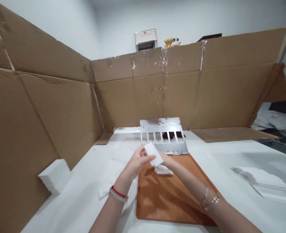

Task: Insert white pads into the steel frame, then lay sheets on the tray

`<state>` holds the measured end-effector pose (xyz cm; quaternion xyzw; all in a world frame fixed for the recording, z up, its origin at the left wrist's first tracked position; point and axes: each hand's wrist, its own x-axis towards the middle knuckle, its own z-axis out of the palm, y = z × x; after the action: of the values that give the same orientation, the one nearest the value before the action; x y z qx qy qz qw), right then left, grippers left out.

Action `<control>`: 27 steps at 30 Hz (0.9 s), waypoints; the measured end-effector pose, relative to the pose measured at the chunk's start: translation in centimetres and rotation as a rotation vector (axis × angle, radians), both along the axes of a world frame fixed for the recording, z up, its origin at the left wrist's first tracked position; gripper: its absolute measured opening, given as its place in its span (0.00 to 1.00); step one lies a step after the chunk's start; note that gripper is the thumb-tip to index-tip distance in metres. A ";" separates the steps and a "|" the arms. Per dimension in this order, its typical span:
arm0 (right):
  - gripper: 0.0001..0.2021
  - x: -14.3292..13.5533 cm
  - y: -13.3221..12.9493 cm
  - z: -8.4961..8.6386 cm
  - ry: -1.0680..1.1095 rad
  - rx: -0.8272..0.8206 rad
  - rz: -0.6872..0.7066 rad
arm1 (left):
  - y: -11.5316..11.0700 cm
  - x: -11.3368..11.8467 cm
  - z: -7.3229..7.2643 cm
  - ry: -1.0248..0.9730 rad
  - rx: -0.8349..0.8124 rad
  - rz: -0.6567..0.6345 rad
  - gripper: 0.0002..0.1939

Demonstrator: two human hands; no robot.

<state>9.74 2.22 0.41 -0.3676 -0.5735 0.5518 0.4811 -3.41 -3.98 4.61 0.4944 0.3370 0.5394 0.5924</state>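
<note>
My left hand (141, 160) pinches a small white rectangular card (154, 154), thumb on its near face, tilted above the brown wooden board (169, 197). My right hand (164, 157) reaches in from the right behind this card. Its fingers are hidden there, so I cannot tell whether they touch it. Just below both hands, a few folded white pieces (164, 170) lie on the board. Beyond them a pale plate with a row of rectangular slots (163, 148) stands tilted at the board's far edge, with dark stuff showing through some slots.
Cardboard walls (118, 100) enclose the white table (84, 197) at the left and back. A thick white stack (56, 176) sits at the left, by the wall. White sheets (266, 183) lie at the right. A small white piece (104, 191) rests near my left forearm.
</note>
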 end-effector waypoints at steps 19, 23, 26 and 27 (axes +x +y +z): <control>0.20 5.4 -0.3 -1.8 0.252 0.002 -0.188 | 4.4 0.2 -3.8 -0.176 -0.067 0.247 0.26; 0.20 5.9 -0.1 -1.7 0.288 0.002 -0.249 | 4.2 -0.4 -4.1 -0.202 -0.072 0.280 0.25; 0.20 5.9 0.0 -1.7 0.311 -0.011 -0.268 | 4.1 -0.5 -4.1 -0.208 -0.065 0.289 0.24; 0.20 5.9 0.1 -1.7 0.317 -0.019 -0.269 | 4.1 -0.5 -4.1 -0.207 -0.064 0.291 0.23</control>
<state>15.65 2.29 -1.32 -0.3538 -0.4314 0.5388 0.6312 -3.92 0.08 0.54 0.3632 0.3593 0.6563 0.5552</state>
